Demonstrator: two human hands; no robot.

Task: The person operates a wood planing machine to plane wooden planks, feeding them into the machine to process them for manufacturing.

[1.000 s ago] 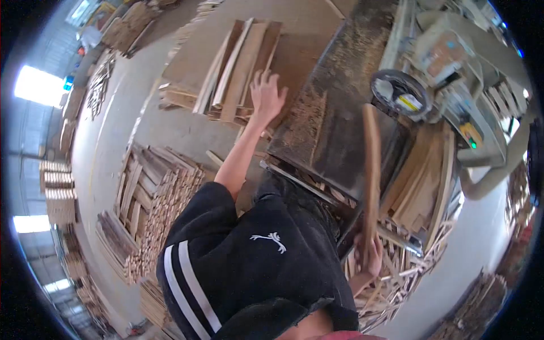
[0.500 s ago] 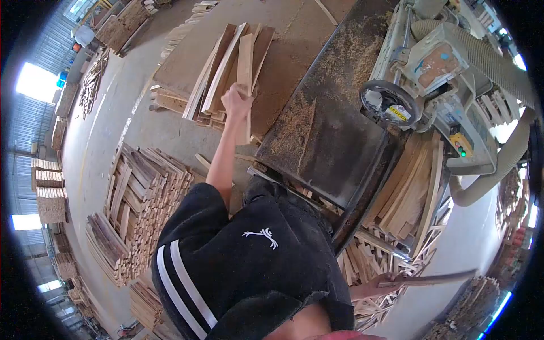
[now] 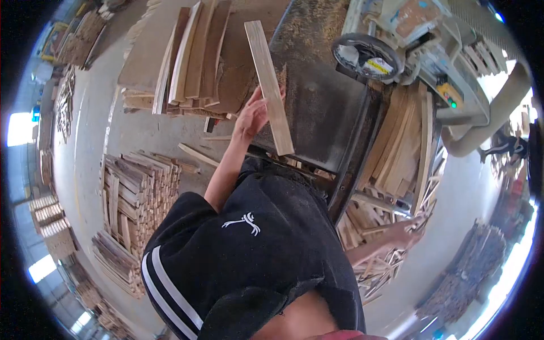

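Lifted off the stack now, plank (image 3: 270, 88) in the closed left hand (image 3: 249, 119); right hand (image 3: 409, 232) low, empty.

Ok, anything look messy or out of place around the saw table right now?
Yes. Sawdust lies spread over the far end of the dark machine table, and offcut strips lie in a loose, crisscross heap on the floor by the right hand. The board in the left hand looks sound.

right hand (image 3: 409, 232): blurred, grip unclear | machine (image 3: 430, 34): top cut off by edge
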